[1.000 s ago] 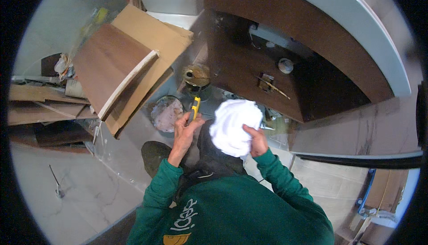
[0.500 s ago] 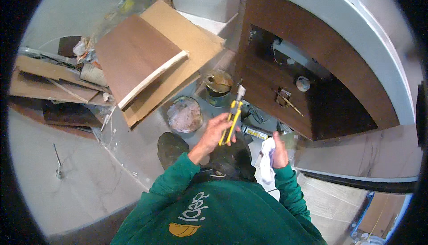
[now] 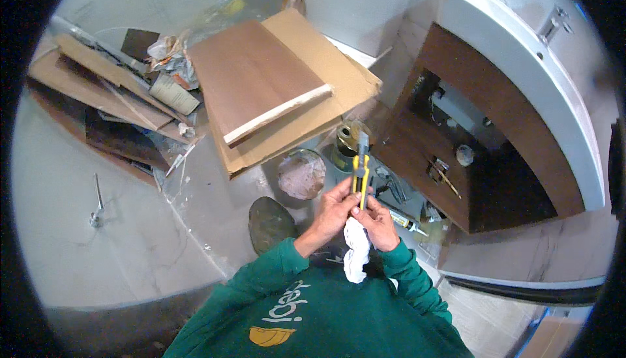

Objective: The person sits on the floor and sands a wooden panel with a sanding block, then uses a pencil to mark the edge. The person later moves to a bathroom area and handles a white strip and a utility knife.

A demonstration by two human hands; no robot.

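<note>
My left hand (image 3: pixel 334 213) is closed around a yellow and black utility knife (image 3: pixel 359 174), whose blade end points away from me. My right hand (image 3: pixel 380 225) meets it at the knife's lower end, fingers closed and thumb on top. A crumpled white cloth (image 3: pixel 356 257) hangs down from my right hand. Just beyond the knife stands an open can (image 3: pixel 342 157) with drips on it. Left of that is a round tub (image 3: pixel 301 174) of pinkish material. A sealant cartridge (image 3: pixel 403 218) with a pointed nozzle lies right of my hands.
A brown panel (image 3: pixel 257 77) rests on cardboard (image 3: pixel 352 84) ahead. Wood offcuts (image 3: pixel 104 87) and crumpled waste lie at left. The brown vanity cabinet (image 3: pixel 407 182) under a white basin (image 3: pixel 521 71) is at right; a brush (image 3: pixel 450 184) lies in it. A toilet (image 3: pixel 355 6) stands behind.
My right hand has come in from the right with the white cloth and now touches the knife beside my left hand. The whole view has shifted, so the surroundings sit lower and more to the right.
</note>
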